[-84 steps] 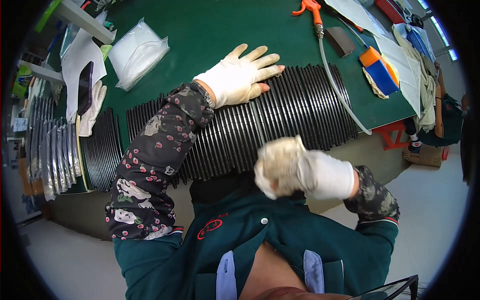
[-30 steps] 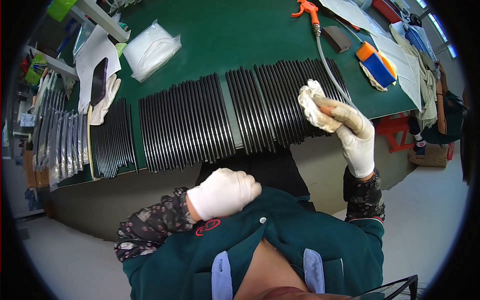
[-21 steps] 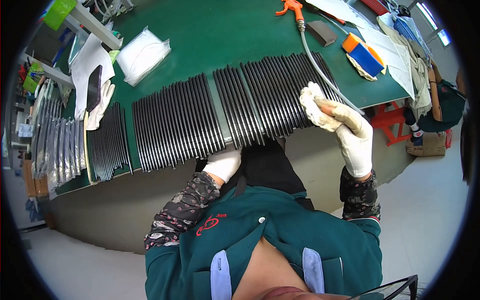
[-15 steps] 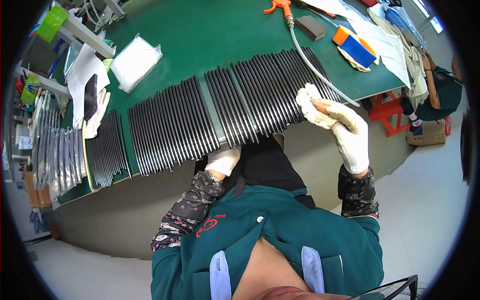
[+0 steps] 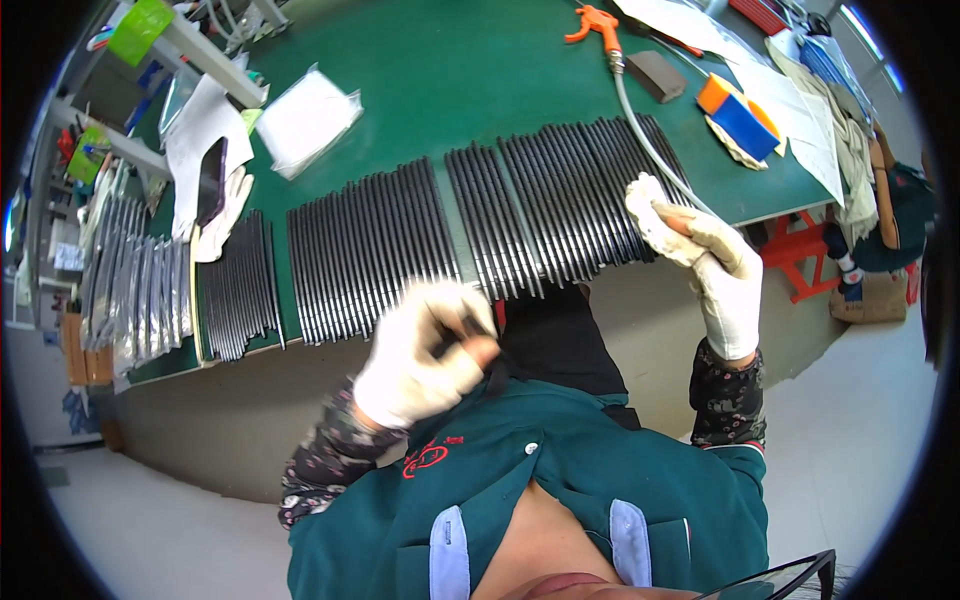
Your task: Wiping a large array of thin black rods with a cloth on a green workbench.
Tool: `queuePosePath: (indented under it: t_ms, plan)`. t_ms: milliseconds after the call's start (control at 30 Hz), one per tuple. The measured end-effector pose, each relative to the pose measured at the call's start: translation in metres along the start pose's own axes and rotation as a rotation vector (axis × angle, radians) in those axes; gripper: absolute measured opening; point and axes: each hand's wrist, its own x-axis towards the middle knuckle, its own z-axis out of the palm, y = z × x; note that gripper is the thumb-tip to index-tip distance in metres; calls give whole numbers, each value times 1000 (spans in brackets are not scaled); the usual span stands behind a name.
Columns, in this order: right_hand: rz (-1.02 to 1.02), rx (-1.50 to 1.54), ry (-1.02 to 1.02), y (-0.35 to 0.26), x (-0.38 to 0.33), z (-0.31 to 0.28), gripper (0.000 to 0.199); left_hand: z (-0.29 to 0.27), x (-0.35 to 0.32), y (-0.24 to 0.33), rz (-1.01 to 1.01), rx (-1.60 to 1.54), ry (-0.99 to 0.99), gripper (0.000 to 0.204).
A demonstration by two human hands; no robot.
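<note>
Several dark, slim rods (image 5: 375,250) lie side by side in groups along the table's near edge. My left hand (image 5: 425,355), in a white glove with a bare thumb tip, is raised just in front of them. Its fingers are bent and blurred by motion; whether they hold anything does not show. My right hand (image 5: 728,285), gloved too, is closed on a crumpled whitish cloth (image 5: 655,220). That cloth is at the right end of the rods, and I cannot tell if it touches them.
An orange air gun (image 5: 597,28) with a hose lies on the green table (image 5: 440,70), near a grey-brown block (image 5: 655,76) and a blue-and-orange item (image 5: 745,118). At left are a white packet (image 5: 308,122), a phone (image 5: 212,182) and bagged rods (image 5: 140,290). A person sits at right.
My left hand has come up from below the table edge, toward me. My right hand still grips the cloth. The whole view has shifted slightly, with the table now farther right.
</note>
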Motion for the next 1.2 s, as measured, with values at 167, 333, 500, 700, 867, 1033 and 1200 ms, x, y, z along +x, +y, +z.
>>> queuePosePath:
  t_ms: [167, 333, 500, 700, 867, 1033, 1200]
  plan:
    - [24, 33, -12, 7, 6, 9, 42, -47, 75, -11, -391, -105, 183, 28]
    - [-15, 65, -67, 15, 13, 12, 40, -51, 111, -46, -654, 131, 169, 34]
    - [-4, 122, 23, 20, 12, 8, 27, -44, 112, -58, -281, 1091, 85, 46]
    - [-96, -2, -89, 9, 32, 17, 42, -65, 129, -56, 300, 1229, -270, 56]
    - [-534, -409, -389, 14, 75, 74, 37, -69, 126, -88, 124, 1232, -497, 59]
    - [-797, -554, -787, 27, 68, 111, 20, -60, 130, -95, 125, 1255, -473, 59]
    - [-471, -192, -1184, -1, 52, 98, 23, -63, 126, -95, 134, 1267, -454, 57]
